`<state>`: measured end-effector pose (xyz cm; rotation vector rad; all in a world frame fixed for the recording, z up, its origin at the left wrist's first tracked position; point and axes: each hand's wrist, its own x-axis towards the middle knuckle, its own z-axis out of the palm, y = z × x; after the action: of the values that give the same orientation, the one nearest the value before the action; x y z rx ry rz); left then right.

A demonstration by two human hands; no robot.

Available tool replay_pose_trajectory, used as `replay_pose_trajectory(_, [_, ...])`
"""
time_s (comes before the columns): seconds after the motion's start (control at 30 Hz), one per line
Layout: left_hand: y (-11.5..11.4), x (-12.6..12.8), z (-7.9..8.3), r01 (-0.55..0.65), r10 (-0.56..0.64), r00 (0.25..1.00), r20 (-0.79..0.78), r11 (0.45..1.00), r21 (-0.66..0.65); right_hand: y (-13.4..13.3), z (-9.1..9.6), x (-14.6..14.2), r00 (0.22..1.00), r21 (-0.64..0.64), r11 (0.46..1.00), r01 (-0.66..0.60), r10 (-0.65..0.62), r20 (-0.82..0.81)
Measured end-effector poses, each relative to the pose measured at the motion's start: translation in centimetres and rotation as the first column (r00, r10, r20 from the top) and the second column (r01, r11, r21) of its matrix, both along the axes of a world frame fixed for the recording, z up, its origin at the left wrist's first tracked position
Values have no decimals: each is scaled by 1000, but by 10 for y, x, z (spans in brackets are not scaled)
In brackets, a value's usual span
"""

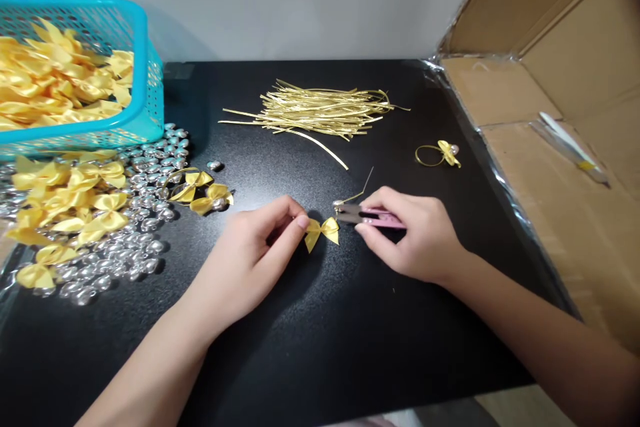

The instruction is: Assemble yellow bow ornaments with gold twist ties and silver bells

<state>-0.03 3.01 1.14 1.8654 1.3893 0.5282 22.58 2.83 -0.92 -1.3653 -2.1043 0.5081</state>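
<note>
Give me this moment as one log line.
left hand: pinching yellow bow | right hand: holding pink-handled snips | nearby: gold ties, silver beads, turquoise basket

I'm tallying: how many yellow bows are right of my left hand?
2: one bow at your left hand, another beyond your right hand, on the table. Hands may hide more.

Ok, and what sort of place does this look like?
Probably a small craft or hand-assembly workspace: a blue basket full of yellow bows, a pile of gold strips, and pink-handled snips in the right hand.
</note>
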Motion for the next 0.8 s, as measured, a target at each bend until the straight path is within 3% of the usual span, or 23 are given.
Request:
replay_pose_trajectory(0.13, [-3, 2, 1, -145, 141, 984, 109, 989, 32, 3, 4, 3, 960, -149, 986, 77, -114, -256])
replay_pose_trajectory(0.2, [-6, 5, 3, -43, 44, 985, 166, 999, -12, 1, 5, 1, 932, -229, 973, 0, -83, -352])
replay_pose_trajectory(0.3, [-13, 13, 3, 154, -131, 965, 228, 985, -84, -4, 3, -5, 915, -209, 965, -159, 65, -398])
replay_pose_trajectory(0.4, [-18, 20, 2, 189, -158, 959, 235, 975, -116, -8, 4, -8, 903, -140, 964, -228, 155, -402])
replay_pose_trajectory(0.47, [-18, 22, 0, 187, -158, 962, 222, 975, -116, -6, 5, -6, 913, -141, 967, -211, 144, -382])
replay_pose_trajectory(0.53, [-16, 20, -1, 141, -130, 975, 179, 989, -50, 1, 7, 3, 939, -150, 982, -114, 57, -339])
replay_pose_trajectory(0.6, [-11, 14, -1, 33, -44, 995, 95, 993, 113, 12, 5, 19, 952, -124, 986, 114, -144, -268])
replay_pose_trajectory(0.67, [-5, 6, -2, -19, 26, 999, -21, 957, 290, 24, 1, 38, 905, -12, 920, 393, -388, -175])
replay_pose_trajectory(0.73, [1, -1, -2, 115, -62, 985, -163, 934, 338, 33, -3, 53, 866, 18, 868, 497, -497, 45])
replay_pose_trajectory(0.8, [5, -5, -3, 227, -144, 953, -267, 922, 314, 37, -6, 62, 861, 10, 866, 499, -497, 103])
